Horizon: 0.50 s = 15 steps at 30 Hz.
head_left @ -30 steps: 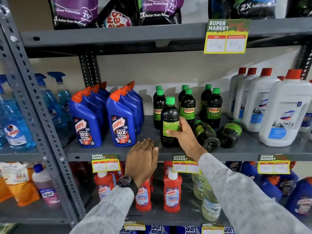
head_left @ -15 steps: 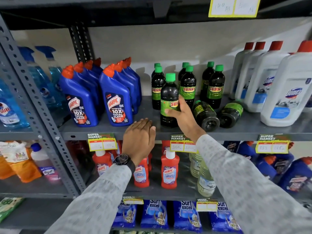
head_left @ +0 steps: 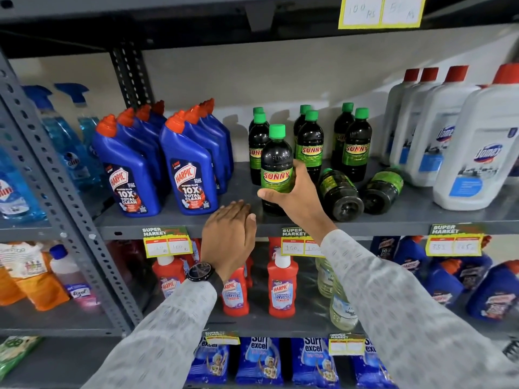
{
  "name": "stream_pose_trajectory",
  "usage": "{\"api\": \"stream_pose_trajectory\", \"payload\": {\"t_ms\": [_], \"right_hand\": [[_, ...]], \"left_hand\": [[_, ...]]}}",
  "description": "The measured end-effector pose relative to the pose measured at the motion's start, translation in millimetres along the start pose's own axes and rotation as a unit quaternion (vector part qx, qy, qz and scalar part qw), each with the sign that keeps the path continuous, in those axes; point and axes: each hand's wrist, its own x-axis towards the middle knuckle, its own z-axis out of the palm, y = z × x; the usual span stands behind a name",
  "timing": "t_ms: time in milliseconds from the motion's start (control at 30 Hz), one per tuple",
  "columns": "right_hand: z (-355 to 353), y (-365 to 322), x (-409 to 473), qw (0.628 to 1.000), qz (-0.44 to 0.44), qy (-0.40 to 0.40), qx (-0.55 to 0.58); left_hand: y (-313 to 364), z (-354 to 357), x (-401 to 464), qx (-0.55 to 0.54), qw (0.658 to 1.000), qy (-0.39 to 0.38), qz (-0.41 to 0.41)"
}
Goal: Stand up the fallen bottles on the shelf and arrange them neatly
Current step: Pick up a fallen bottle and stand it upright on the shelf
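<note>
At centre frame the right hand (head_left: 292,197) is wrapped around the lower body of an upright Sunny bottle (head_left: 276,167) — dark liquid, green cap, green label facing the camera — which stands near the front edge of the grey shelf (head_left: 421,214). The left hand (head_left: 229,237) lies flat and empty, palm down, fingers together, on the shelf's front lip just left of that bottle; a dark watch (head_left: 200,272) sits on its wrist. Just right of the held bottle two fallen bottles lie on their sides, bases toward the camera: the near one (head_left: 338,197) beside the right wrist, the far one (head_left: 382,188) further right, close to the white Domex jugs (head_left: 477,153). Behind them six more Sunny bottles (head_left: 356,147) stand in three pairs. Blue Harpic bottles (head_left: 191,169) fill the shelf at left of centre — two rows running back.
</note>
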Motion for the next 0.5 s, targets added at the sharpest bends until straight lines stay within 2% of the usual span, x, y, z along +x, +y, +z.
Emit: {"api": "stream_pose_trajectory", "payload": {"t_ms": [300,500], "right_hand": [[-2,-4,-4,1.000,0.000,-0.006,-0.029],[-7,-20,-14,0.999,-0.008,0.006,0.033]], "left_hand": [[1,-1,0,-0.006,1.000,-0.005,-0.004],[2,-4,3,-0.008,0.999,-0.030,-0.012]]}}
